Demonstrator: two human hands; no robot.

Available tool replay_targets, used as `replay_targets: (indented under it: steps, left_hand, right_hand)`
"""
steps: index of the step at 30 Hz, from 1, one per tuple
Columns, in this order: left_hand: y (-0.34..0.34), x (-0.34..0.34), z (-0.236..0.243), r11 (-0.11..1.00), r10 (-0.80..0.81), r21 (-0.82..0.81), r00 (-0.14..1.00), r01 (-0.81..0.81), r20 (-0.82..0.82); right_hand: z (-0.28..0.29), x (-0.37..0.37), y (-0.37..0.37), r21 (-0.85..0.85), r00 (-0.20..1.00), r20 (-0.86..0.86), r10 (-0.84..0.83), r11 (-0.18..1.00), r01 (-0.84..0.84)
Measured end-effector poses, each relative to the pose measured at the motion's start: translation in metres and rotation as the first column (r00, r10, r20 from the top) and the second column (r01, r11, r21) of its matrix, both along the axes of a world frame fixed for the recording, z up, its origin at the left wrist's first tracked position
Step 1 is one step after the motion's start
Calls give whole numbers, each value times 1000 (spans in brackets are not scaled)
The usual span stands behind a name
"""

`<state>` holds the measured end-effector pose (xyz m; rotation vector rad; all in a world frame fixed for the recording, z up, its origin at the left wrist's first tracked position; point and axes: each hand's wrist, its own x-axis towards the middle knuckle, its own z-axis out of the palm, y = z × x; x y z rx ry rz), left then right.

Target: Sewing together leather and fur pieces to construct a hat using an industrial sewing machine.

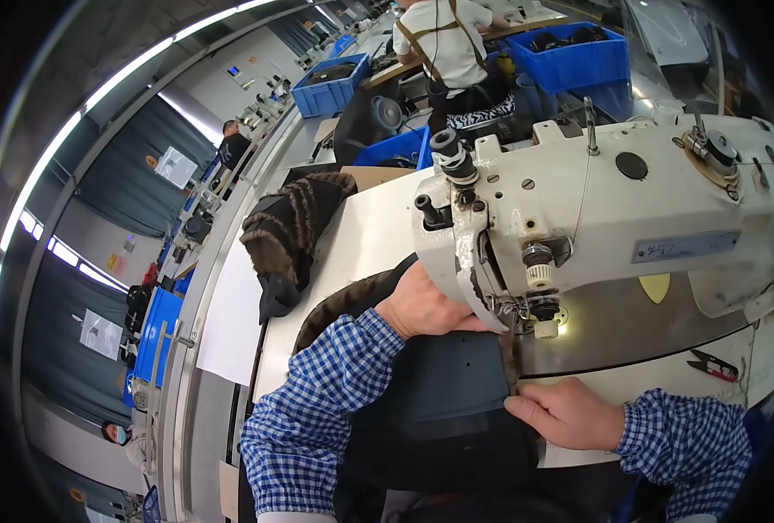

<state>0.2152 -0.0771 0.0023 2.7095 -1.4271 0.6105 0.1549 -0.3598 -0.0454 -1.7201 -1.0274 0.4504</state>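
Our right grip (570,410) is closed on the near edge of a dark grey fabric panel (456,375), thumb and fingers pinching it just at 6 o'clock from the needle area; our left hand (426,305) lies flat on the same panel at 9 o'clock from the needle, its fingertips hidden behind the head of the cream-coloured sewing machine (596,200), so we cannot tell whether that grip is closed on anything or merely pressing down. The panel sits on the white surface (361,235) under the machine head, running from the lit needle plate toward us and drooping over the near edge. A brown furry trim (339,305) curves out from under our left wrist toward 10 o'clock. We judge the panel light, soft and limp: it will fold and slide unless held taut, so it is best taken at its edges, one hand on either side of the seam line, clear of the needle. A second furry dark piece (291,235) rests at 10 o'clock, and small red-handled snips (713,364) lie at 3 o'clock.
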Motion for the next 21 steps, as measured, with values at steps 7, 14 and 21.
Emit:
replay_targets:
  steps: [7, 14, 21]
  left_hand:
    - [-1, -1, -13, 996, 82, 12, 991, -84, 102]
    - [-3, -1, -19, 992, 2, -127, 983, 22, 186]
    - [-9, -2, -35, 970, 36, -238, 939, 49, 342]
  right_hand:
    - [-2, 2, 1, 6, 998, 55, -10, 1000, 10]
    - [4, -1, 2, -12, 996, 84, -35, 999, 36]
    - [10, -3, 1, -142, 992, -107, -66, 989, 50]
